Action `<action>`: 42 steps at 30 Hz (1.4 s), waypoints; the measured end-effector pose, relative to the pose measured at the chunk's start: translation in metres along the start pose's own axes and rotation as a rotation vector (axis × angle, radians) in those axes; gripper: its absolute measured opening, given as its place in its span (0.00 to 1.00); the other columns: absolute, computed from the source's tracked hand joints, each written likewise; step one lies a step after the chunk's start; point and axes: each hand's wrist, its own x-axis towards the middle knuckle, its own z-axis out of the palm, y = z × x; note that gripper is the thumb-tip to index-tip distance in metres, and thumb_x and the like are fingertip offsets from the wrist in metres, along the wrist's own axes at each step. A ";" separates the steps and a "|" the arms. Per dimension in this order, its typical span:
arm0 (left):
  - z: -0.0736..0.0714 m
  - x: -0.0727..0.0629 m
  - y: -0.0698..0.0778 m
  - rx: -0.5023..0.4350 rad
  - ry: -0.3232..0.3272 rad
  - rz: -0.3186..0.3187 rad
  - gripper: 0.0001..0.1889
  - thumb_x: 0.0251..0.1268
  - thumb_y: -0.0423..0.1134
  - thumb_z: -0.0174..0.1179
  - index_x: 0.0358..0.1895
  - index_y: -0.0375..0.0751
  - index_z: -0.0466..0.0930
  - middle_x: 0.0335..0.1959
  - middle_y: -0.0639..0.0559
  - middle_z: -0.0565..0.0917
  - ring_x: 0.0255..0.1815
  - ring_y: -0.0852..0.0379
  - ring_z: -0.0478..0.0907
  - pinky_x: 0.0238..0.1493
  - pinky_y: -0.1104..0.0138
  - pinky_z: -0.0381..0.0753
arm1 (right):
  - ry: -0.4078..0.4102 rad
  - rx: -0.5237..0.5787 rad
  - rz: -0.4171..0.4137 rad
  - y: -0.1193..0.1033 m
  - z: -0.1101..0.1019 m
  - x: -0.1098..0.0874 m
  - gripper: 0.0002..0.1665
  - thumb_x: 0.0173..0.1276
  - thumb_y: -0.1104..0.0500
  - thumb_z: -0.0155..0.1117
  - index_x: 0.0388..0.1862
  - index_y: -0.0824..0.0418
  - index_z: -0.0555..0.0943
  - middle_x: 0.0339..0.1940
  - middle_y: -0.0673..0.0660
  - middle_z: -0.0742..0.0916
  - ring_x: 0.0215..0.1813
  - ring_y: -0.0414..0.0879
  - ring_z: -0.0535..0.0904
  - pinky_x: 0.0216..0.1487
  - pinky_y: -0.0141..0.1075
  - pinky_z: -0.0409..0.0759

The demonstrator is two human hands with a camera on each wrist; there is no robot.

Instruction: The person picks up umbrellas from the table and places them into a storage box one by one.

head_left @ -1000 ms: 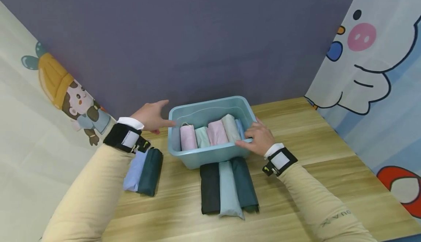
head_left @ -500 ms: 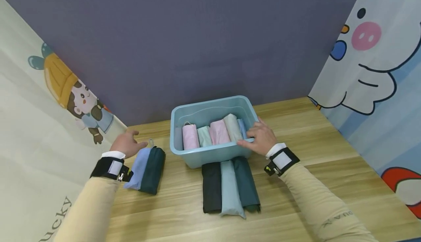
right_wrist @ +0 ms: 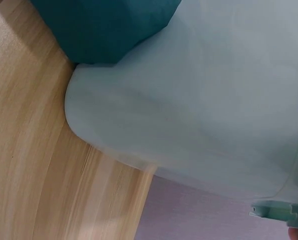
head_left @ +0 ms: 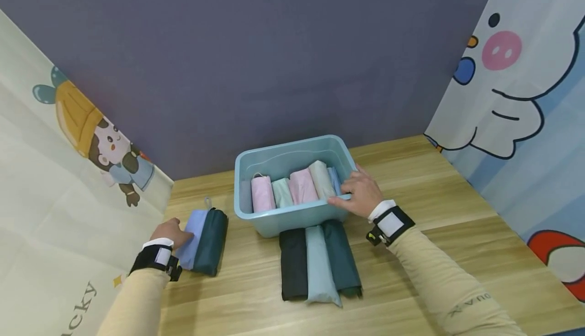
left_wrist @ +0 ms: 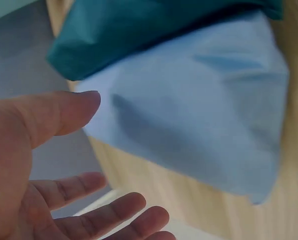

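Note:
My left hand [head_left: 170, 233] is at the left side of a folded periwinkle-blue cloth bundle [head_left: 195, 224]. In the left wrist view its thumb [left_wrist: 64, 112] and fingers are spread, with the thumb tip over the bundle's edge; contact is unclear. A dark green bundle [head_left: 211, 244] lies alongside. My right hand [head_left: 361, 194] grips the right front corner of a light blue plastic bin [head_left: 292, 219]. Inside, folded pink [head_left: 262, 194], mint [head_left: 283, 193], pale grey [head_left: 322, 179] and other bundles stand in a row. The right wrist view shows mainly the bin's outer wall [right_wrist: 198, 115].
Black [head_left: 293, 265], light blue-grey [head_left: 320, 267] and dark teal [head_left: 342, 260] rolled bundles lie before the bin on the wooden table [head_left: 411, 285]. A dark grey wall [head_left: 274, 62] rises behind, with printed curtains [head_left: 516, 123] on both sides.
My left hand has moved from the bin's left end, leftward and toward me, down to the periwinkle-blue bundle. The right hand keeps its grip on the bin.

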 end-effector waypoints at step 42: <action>0.025 0.025 0.017 0.042 0.030 -0.004 0.22 0.44 0.44 0.63 0.30 0.23 0.76 0.26 0.35 0.79 0.27 0.43 0.76 0.27 0.53 0.76 | 0.004 0.002 -0.010 -0.001 0.001 -0.001 0.38 0.58 0.20 0.46 0.06 0.47 0.62 0.09 0.39 0.62 0.21 0.41 0.63 0.64 0.62 0.63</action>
